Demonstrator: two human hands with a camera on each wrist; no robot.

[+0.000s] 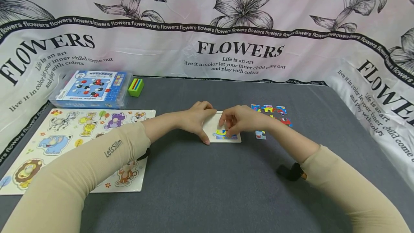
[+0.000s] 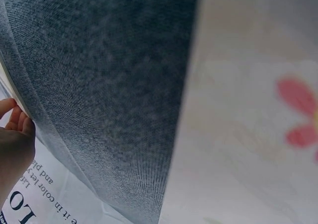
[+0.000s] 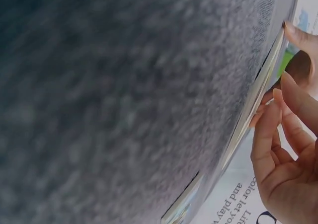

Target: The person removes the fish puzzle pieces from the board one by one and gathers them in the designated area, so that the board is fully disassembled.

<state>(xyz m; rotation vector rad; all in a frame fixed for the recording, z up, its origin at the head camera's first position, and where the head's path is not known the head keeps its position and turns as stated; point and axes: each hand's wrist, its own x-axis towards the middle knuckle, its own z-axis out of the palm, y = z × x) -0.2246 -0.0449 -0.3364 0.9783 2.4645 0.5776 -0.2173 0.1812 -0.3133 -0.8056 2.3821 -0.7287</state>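
A small white jigsaw puzzle tray (image 1: 211, 120) lies on the grey cloth, with colourful pieces (image 1: 225, 135) along its near edge. My left hand (image 1: 196, 119) holds the tray by its left side, thumb at the near corner and fingers toward the far edge. Over the tray's right part is my right hand (image 1: 244, 120), its fingers loosely bent and the tips close to the fitted pieces. In the right wrist view, no piece shows between the right fingers (image 3: 271, 129). Several loose puzzle pieces (image 1: 260, 135) lie just right of the tray, partly hidden by the right hand.
At left lies a large white animal puzzle board (image 1: 72, 166), partly beneath the left forearm. Behind it stand a clear plastic case with a blue molecule picture (image 1: 92, 86) and a small green block with coloured stripes (image 1: 136, 87). A flower-print cloth (image 1: 155, 55) borders the table's back.
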